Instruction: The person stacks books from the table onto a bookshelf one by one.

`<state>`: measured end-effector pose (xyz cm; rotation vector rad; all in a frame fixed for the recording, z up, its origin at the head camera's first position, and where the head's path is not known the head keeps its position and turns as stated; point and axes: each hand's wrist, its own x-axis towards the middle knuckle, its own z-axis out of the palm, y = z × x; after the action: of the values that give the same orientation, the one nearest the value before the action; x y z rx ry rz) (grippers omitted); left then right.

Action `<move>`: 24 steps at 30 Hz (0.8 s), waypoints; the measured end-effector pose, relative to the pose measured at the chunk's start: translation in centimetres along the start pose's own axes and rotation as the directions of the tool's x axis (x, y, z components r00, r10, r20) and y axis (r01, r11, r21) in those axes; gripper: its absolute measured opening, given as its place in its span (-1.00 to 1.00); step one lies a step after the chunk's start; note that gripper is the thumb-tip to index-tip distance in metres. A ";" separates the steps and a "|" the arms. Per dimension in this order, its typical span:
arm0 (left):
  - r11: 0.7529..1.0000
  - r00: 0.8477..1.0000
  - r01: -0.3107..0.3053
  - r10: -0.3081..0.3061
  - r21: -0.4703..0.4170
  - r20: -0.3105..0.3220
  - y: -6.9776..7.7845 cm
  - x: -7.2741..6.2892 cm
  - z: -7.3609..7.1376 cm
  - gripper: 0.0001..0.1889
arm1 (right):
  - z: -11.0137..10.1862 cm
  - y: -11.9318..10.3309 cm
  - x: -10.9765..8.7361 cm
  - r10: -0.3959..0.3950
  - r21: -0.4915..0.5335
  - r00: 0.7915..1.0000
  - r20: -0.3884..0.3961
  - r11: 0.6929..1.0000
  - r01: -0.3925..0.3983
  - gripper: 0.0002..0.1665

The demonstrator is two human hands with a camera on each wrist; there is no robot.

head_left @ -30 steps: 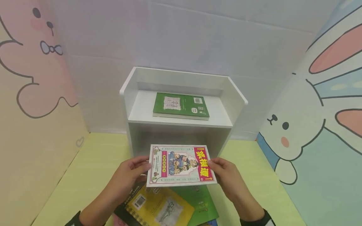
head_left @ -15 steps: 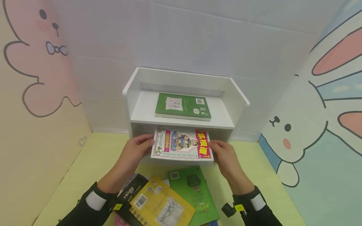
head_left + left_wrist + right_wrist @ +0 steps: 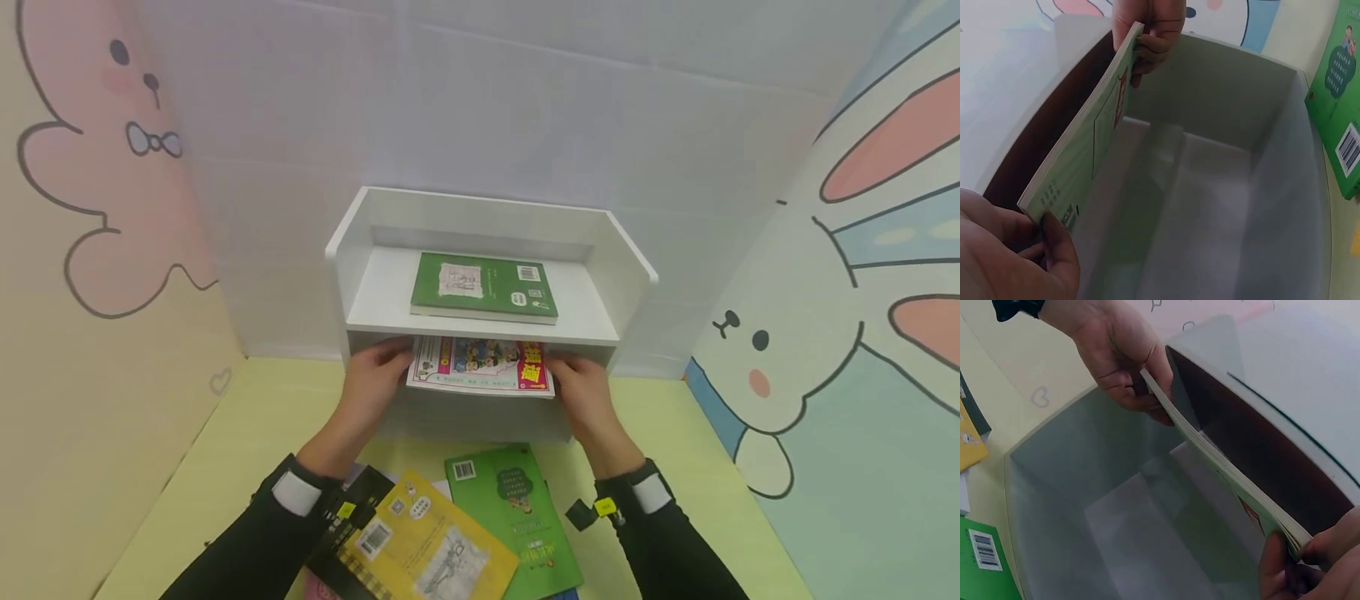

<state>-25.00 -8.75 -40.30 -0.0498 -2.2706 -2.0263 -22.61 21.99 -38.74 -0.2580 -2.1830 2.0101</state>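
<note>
Held level between my two hands is a thin paperback (image 3: pixel 483 383) with cartoon figures and a red title strip. My left hand (image 3: pixel 375 379) pinches its left end, thumb on top and fingers below. At the other end my right hand (image 3: pixel 583 392) pinches it the same way. The book's far part is hidden under the upper board of a small white shelf (image 3: pixel 382 287), inside the lower compartment. In the left wrist view, the paperback (image 3: pixel 1088 128) is apart from the compartment floor (image 3: pixel 1216 181). A green book (image 3: pixel 483 287) lies flat on the upper board.
In front of the shelf lies a loose pile: a yellow book (image 3: pixel 431 537), a green book (image 3: pixel 517 521) and a black book (image 3: pixel 371 483), overlapping. Cartoon-printed walls (image 3: pixel 795 350) stand at both sides, with a plain pale wall (image 3: pixel 487 108) behind the shelf.
Both hands have carried the paperback forward, from in front of the shelf to partly inside the lower compartment. More of the pile below has come into view.
</note>
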 end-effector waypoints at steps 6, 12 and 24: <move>0.988 0.993 -0.077 0.089 0.133 -0.079 -1.4 2.0 0.9 -0.63 | 0.6 1.1 1.7 -0.013 -0.056 0.999 -0.039 0.998 0.010 -0.40; 0.970 0.988 -0.116 0.135 0.215 -0.075 -3.1 3.2 1.4 -0.68 | 1.1 2.9 3.5 -0.062 -0.145 0.995 -0.076 0.988 0.050 -0.29; 0.927 0.982 -0.174 0.188 0.332 -0.009 -6.8 4.5 1.8 -0.69 | 2.3 7.0 5.3 -0.123 -0.427 0.987 -0.104 0.902 0.067 -0.57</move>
<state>-30.18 -7.95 -46.77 -0.1839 -2.4442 -1.5245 -28.18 21.58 -45.92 -0.3159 -2.4702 1.4059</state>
